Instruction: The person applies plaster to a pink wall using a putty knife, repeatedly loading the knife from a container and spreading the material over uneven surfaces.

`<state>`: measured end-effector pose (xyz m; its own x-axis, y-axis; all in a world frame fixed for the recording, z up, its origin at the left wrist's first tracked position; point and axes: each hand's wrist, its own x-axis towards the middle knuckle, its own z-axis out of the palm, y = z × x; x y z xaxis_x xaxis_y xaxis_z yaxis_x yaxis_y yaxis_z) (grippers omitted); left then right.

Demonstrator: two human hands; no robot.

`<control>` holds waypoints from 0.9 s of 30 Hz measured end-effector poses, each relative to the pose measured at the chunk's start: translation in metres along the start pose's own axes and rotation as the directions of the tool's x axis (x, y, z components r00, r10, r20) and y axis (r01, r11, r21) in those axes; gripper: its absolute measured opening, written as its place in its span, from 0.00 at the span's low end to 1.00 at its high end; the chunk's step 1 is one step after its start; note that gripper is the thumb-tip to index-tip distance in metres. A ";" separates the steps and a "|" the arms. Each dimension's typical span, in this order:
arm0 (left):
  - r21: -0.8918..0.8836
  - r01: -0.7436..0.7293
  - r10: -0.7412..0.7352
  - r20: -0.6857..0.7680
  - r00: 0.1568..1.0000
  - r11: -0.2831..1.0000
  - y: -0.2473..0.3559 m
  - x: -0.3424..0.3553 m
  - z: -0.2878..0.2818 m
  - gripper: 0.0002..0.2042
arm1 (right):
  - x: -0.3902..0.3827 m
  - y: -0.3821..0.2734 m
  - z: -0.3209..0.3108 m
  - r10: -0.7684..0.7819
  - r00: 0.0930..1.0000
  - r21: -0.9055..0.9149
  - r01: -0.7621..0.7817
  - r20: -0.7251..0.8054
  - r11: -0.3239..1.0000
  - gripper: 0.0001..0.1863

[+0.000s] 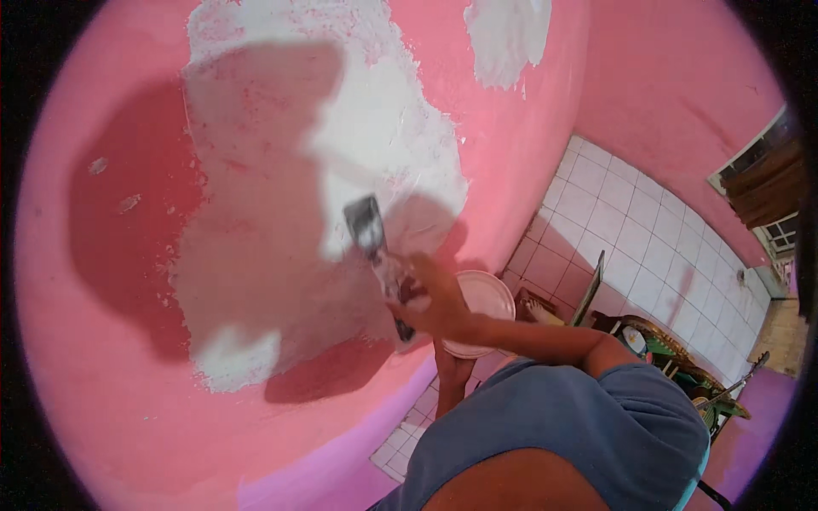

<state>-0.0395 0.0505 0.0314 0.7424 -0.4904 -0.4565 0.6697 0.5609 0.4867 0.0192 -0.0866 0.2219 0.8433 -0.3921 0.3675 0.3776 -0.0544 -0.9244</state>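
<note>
The right hand [434, 298] has its fingers closed around the handle of a putty knife [365, 223], whose wide metal blade, smeared with white, points up toward the wall in front of a large white filler patch [371, 106]; whether the blade touches the surface I cannot tell. Just below and partly behind that hand, the left hand [456, 368] supports a round pink plate [490, 300] from its underside, though most of its fingers are hidden, so how tightly it grips cannot be told. The filler has ragged edges on the pink wall [111, 366], and a smaller white patch [509, 43] lies higher to the right. Dark shadows fall across the wall and the large patch. Beyond the blue-grey shirt [545, 417], white floor tiles [626, 213] stretch toward a window with a brown curtain [767, 183], and an acoustic guitar [704, 410] stands at the right
</note>
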 end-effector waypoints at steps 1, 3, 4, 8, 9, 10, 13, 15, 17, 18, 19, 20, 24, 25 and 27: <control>0.000 -0.003 0.003 0.002 1.000 1.000 0.001 0.000 0.003 0.30 | -0.010 0.000 -0.001 0.030 0.998 0.026 -0.032 0.046 0.999 0.36; 0.021 -0.007 0.006 0.043 0.999 1.000 0.003 -0.005 0.018 0.31 | -0.006 -0.009 -0.011 -0.007 1.000 0.040 0.006 0.028 0.999 0.36; 0.019 -0.007 0.007 0.043 0.999 1.000 0.006 -0.006 0.024 0.31 | -0.001 -0.014 -0.015 -0.045 0.999 0.055 0.044 0.009 0.997 0.35; -0.172 0.076 -0.072 0.034 0.997 0.982 0.011 -0.012 0.041 0.28 | 0.080 -0.024 -0.044 -0.271 0.936 0.017 0.282 -0.226 0.959 0.33; 0.053 -0.008 0.005 0.054 0.999 0.999 0.012 -0.016 0.052 0.28 | 0.094 -0.028 -0.049 -0.273 0.934 0.017 0.284 -0.228 0.959 0.33; 0.272 -0.098 0.076 0.091 0.993 0.957 0.012 -0.018 0.058 0.28 | 0.107 -0.035 -0.055 -0.222 0.943 0.033 0.238 -0.249 0.971 0.32; -0.117 0.012 0.003 0.121 0.993 0.993 0.010 -0.016 0.042 0.27 | 0.109 -0.035 -0.041 -0.193 0.950 0.006 0.200 -0.246 0.980 0.30; -0.075 0.023 -0.018 0.075 0.997 0.997 0.006 -0.013 0.037 0.29 | 0.091 -0.026 -0.031 -0.264 0.947 0.032 0.274 -0.183 0.961 0.29; -0.035 0.037 -0.036 0.026 0.999 0.999 0.003 -0.013 0.036 0.32 | 0.057 -0.008 -0.012 -0.231 0.965 -0.075 0.224 -0.124 0.972 0.30; 0.017 0.001 -0.002 0.028 1.000 1.000 0.003 -0.015 0.039 0.31 | 0.036 -0.003 -0.007 -0.114 0.993 -0.077 0.111 -0.037 0.991 0.31; 0.069 -0.037 0.034 0.035 0.999 0.997 0.003 -0.016 0.041 0.31 | 0.016 -0.002 -0.005 0.002 0.999 -0.089 0.002 0.047 0.996 0.31; 0.069 -0.044 0.042 0.032 0.999 0.997 0.000 -0.015 0.024 0.31 | 0.000 -0.003 0.000 -0.028 0.995 -0.089 0.037 0.095 0.995 0.32; -0.375 0.052 0.012 0.166 0.986 0.926 -0.001 -0.011 0.008 0.28 | -0.031 -0.013 -0.007 0.012 0.981 -0.004 -0.011 0.194 1.000 0.33; -0.233 0.072 -0.043 0.124 0.991 0.970 0.008 -0.008 0.033 0.28 | -0.024 -0.014 -0.012 0.013 0.981 -0.009 -0.012 0.191 1.000 0.33; -0.093 0.083 -0.077 0.068 0.995 0.992 0.013 -0.013 0.045 0.29 | 0.011 -0.022 -0.021 -0.151 0.988 -0.071 0.153 0.039 0.986 0.33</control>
<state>-0.0393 0.0344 0.0772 0.6878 -0.5766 -0.4409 0.7249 0.5775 0.3756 0.0127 -0.1093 0.2439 0.7911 -0.3433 0.5063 0.4742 -0.1785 -0.8621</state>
